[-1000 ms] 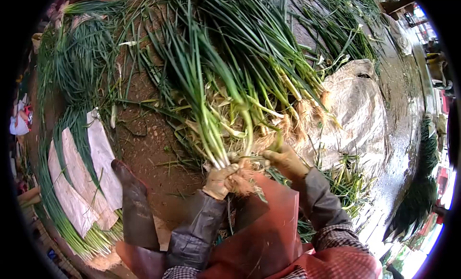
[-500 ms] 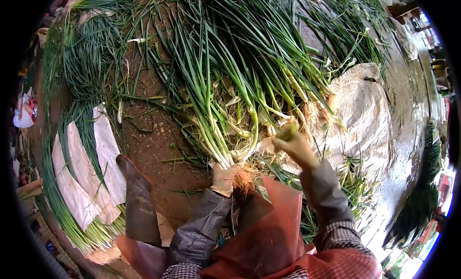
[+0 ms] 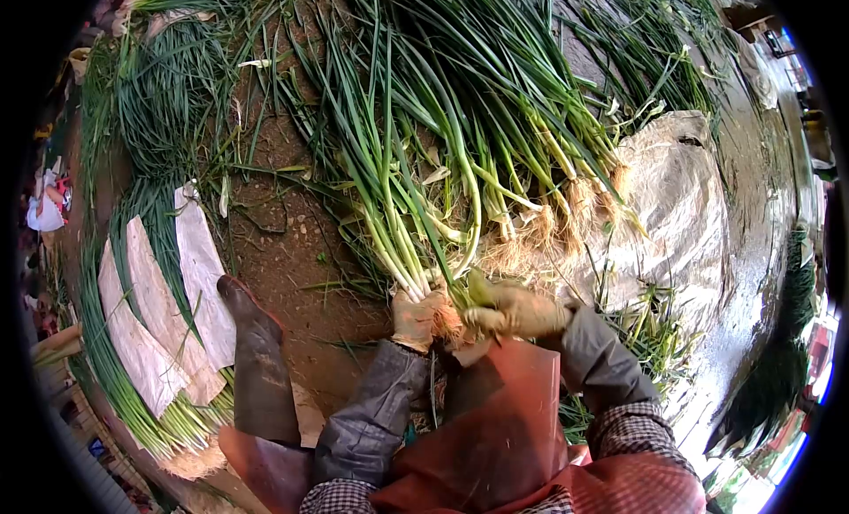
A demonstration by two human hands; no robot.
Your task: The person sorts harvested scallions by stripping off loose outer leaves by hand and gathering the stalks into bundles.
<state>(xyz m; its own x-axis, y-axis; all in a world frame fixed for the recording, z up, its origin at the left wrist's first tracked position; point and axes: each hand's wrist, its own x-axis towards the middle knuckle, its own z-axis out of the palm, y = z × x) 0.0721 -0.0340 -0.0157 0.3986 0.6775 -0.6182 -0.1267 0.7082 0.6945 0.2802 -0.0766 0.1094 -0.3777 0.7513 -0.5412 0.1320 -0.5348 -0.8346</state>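
My left hand [image 3: 411,321], in a dirty work glove, is wrapped round the white root ends of a few green onions [image 3: 393,235]. Their long leaves stretch away from me across the pile, and orange-brown roots [image 3: 445,321] stick out beside the hand. Close on the right, my gloved right hand [image 3: 523,310] is slightly blurred, its fingers closed on a limp green onion leaf [image 3: 462,293] next to those roots. Beyond both hands lies a heap of loose green onions [image 3: 495,107], their stringy roots towards me.
At left are tied green onions [image 3: 190,425] with pale cloth strips [image 3: 159,315] over them. A pale sheet [image 3: 676,204] covers wet ground at right, with leaf scraps [image 3: 650,333] near my sleeve. My boot [image 3: 261,364] and a red apron [image 3: 495,425] are in front.
My right hand has come down and towards me, from beside the heap's roots to the roots by my left hand. The left hand keeps its hold in nearly the same place.
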